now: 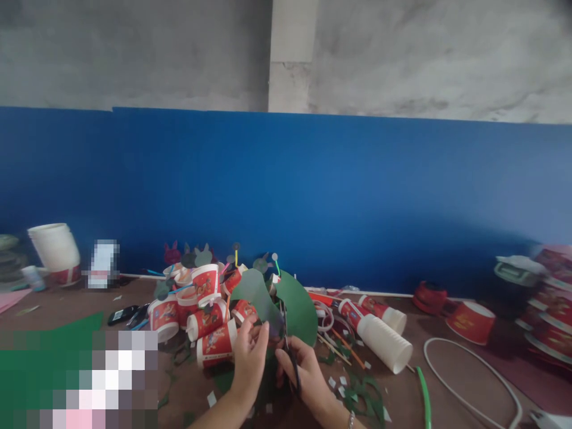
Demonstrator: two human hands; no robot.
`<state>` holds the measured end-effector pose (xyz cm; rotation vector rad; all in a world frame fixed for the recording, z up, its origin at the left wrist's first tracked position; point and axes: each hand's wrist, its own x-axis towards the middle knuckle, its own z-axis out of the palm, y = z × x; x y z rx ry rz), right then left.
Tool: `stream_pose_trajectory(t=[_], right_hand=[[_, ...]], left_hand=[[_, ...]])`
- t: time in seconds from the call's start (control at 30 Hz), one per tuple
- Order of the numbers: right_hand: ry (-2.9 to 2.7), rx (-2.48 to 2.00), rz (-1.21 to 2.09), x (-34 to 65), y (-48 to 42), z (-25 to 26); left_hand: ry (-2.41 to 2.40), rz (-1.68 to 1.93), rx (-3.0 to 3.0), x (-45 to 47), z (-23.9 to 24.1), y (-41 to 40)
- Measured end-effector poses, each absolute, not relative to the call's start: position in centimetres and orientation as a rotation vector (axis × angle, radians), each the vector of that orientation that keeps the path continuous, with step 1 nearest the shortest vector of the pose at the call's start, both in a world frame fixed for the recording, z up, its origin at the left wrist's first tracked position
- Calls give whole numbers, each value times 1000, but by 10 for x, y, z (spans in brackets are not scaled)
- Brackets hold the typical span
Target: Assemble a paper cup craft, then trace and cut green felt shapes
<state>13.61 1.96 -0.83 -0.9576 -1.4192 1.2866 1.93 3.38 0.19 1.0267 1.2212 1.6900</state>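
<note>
A sheet of green paper [301,313] stands up in front of me, with a paler curved part bending to the left. My left hand [249,357] pinches its lower left side. Black-handled scissors [294,364] are in my right hand [309,376], fingers around the handles. The blades point away from me and lie against the paper between its two parts. The paper's lower edge is partly hidden by my hands. Red printed paper cups [217,344] lie just left of my left hand.
More cups and rabbit-shaped cutouts [204,255] crowd the left back. Stacked white cups [385,344], a white hoop [473,339] and a green tube [423,396] lie to the right. Green paper scraps [364,390] litter the table. A blue wall panel [286,190] stands behind.
</note>
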Motion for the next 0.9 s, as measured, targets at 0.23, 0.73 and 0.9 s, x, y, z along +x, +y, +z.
stream_pose_trajectory(t=[0.23,0.73,0.9], right_hand=[[-1451,-980,1258,136,16,-7],[-1414,-1042,1261,132,14,-1],[-1400,-1082,1280,133,15,-2]], left_hand=[[1160,1692,1031,19,-5,36],[1190,1709,1069,18,-3,35],[1213,1720,1075,17,-3,35]])
